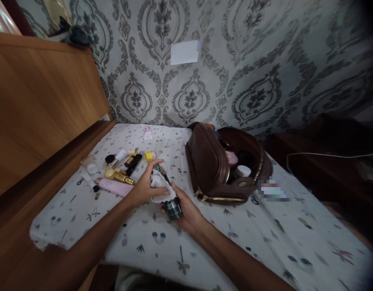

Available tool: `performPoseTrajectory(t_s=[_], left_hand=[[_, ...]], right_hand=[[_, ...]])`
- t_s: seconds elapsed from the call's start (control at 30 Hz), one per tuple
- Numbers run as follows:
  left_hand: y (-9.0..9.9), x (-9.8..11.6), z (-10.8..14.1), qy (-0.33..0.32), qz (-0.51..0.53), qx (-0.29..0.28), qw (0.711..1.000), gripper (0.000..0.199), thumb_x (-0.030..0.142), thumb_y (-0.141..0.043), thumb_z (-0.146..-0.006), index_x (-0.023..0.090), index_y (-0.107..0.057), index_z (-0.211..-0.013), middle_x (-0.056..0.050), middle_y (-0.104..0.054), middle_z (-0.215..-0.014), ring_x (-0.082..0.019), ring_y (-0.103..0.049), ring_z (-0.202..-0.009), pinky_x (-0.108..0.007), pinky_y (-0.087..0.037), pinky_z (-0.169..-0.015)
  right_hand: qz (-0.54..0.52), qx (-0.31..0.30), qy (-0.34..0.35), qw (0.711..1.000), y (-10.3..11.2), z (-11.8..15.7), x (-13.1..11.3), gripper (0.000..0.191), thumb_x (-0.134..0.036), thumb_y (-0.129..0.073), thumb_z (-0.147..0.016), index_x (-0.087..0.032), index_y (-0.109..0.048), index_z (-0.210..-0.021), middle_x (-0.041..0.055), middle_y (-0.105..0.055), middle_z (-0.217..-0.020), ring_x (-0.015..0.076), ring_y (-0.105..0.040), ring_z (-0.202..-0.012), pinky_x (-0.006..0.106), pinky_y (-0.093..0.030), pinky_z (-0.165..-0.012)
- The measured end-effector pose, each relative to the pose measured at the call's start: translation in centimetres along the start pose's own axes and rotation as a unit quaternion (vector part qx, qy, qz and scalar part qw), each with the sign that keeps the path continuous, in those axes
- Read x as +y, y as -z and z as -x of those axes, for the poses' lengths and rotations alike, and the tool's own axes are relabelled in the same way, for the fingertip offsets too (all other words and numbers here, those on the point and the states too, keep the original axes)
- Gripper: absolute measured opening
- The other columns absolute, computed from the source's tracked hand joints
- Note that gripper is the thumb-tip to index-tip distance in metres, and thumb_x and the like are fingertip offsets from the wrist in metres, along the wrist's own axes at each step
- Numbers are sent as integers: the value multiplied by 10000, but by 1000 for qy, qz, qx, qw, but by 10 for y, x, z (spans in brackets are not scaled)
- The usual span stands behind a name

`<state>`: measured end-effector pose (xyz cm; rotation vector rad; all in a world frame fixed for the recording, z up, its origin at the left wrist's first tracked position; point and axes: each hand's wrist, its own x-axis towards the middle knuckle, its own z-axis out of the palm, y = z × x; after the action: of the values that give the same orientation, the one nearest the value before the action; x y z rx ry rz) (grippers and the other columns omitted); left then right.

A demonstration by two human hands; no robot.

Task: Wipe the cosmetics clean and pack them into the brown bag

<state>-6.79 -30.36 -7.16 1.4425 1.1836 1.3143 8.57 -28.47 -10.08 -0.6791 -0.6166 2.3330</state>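
Observation:
A dark green cosmetic bottle (173, 210) with pale lettering is tilted between my two hands, over the near middle of the cloth. My right hand (186, 208) wraps round its lower part. With my left hand (147, 186) I press a crumpled white wipe (159, 185) against the bottle's upper side, the fingers closed over the wipe. To the right of my hands stands a brown toiletry bag (209, 161), unzipped, with a white-lidded jar (243, 171) and a pink item (232, 158) showing inside.
Left of my hands lie a pink tube (115, 186), a gold lipstick (124, 178), a makeup brush (116, 158), a yellow-capped item (149, 156) and several other cosmetics. A small tube (148, 132) is near the wall. A wooden panel (47, 85) borders the left side.

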Motion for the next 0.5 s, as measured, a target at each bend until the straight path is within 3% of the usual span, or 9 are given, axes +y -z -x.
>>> performPoseTrajectory(t_s=[0.13,0.23,0.37,0.5], left_hand=[[-3,-1,0,3,-26,55,998,514,441,-772,-734,221,-511,-1118,12,-577,-893,-104,-528,-629,-210,-427,-558],[-2,0,-1,0,-34,111,993,329,504,-649,-836,206,-552,-934,49,-526,-738,-86,-455,-547,-197,-378,-501],[-2,1,-4,-5,-15,195,981,451,618,-588,-841,180,-560,-736,51,-493,-634,-86,-431,-553,-192,-373,-516],[-8,1,-7,65,84,245,964,570,731,-575,-775,166,-589,-699,38,-519,-571,-93,-450,-494,-203,-376,-465]], right_hand=[[26,2,8,1000,-3,2,1,406,-459,-801,-719,-223,-639,-1006,-24,-679,-680,149,-627,-526,244,-502,-452],[56,-14,22,998,-6,5,3,417,-502,-814,-689,-226,-648,-954,-17,-663,-711,146,-616,-581,239,-515,-466],[98,-38,39,994,-8,9,5,386,-446,-863,-641,-202,-687,-883,-24,-619,-758,112,-554,-613,226,-530,-487],[100,-41,28,994,-6,8,5,393,-435,-873,-627,-192,-711,-891,-18,-632,-739,108,-545,-595,227,-502,-498]])
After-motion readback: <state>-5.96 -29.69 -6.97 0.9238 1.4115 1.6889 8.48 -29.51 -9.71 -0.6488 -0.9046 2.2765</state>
